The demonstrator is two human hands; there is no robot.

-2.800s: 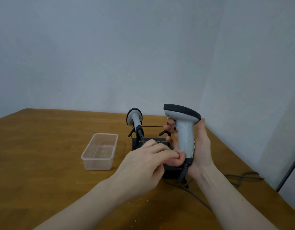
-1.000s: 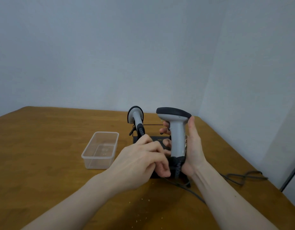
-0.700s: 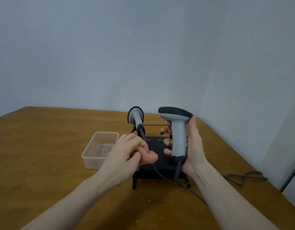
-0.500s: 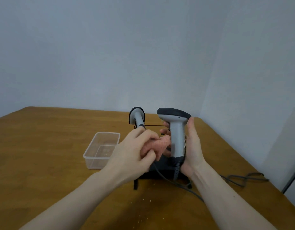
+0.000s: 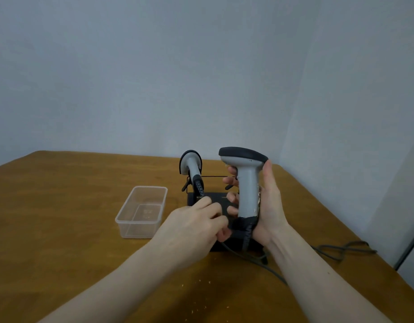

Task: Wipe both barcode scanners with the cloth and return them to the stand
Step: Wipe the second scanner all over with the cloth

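Scanner number one (image 5: 247,185) stands upright in my right hand (image 5: 270,206), its long axis close to vertical — dark head at twelve o'clock, cable end at six. The palm cups the grey handle from the three o'clock side, fingertips curling round the far side at nine, thumb lying up along the back toward the head. So that hand is wrapped firmly on the handle.

My left hand (image 5: 196,226) sits at about eight o'clock from the handle's base, knuckles up, fingers bunched tight and pressed against the black cable boot. I take it they are pinching the cloth, but the cloth itself I cannot make out, so what they grasp I cannot tell. The left is the hand nearer the lower end; the coming stroke, as I judge it, runs up the handle toward twelve.

The stand (image 5: 215,199), a black base, lies just behind both hands, partly hidden by them. The second scanner (image 5: 192,165) rests on it at ten o'clock from the held one, head up, coiled lead trailing down. A clear plastic tub (image 5: 140,212) sits near the stand at nine o'clock on the wooden table (image 5: 61,206). The grey cable (image 5: 336,250) trails off toward four — worth minding when the held unit goes back.
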